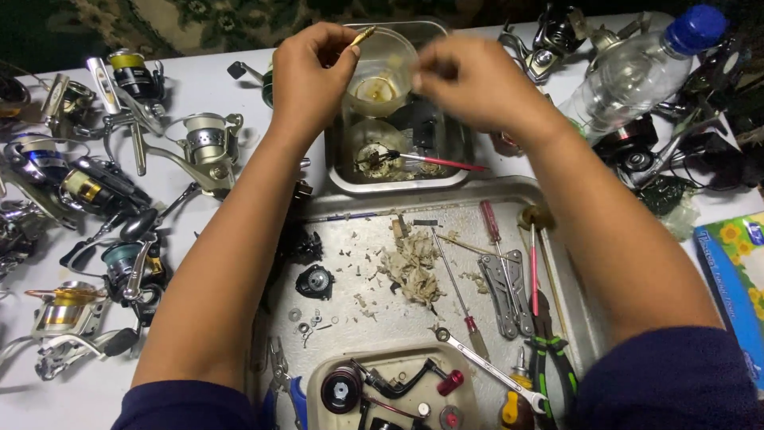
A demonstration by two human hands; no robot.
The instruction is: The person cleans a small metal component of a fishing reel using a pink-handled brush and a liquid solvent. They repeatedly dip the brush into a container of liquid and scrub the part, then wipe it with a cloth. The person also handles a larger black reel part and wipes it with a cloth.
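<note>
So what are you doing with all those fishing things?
A person is working over a metal tray strewn with tools and bits. The left hand pinches a small brass-coloured part above a clear plastic cup, and the right hand, blurred, is beside that cup. Fishing reels lie to the left; a plastic bottle lies to the right.

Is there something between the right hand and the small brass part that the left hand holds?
Nothing visible does. The left hand pinches the small brass part above the clear plastic cup; the right hand is beside it, with only open air over the cup's rim between them.
</note>
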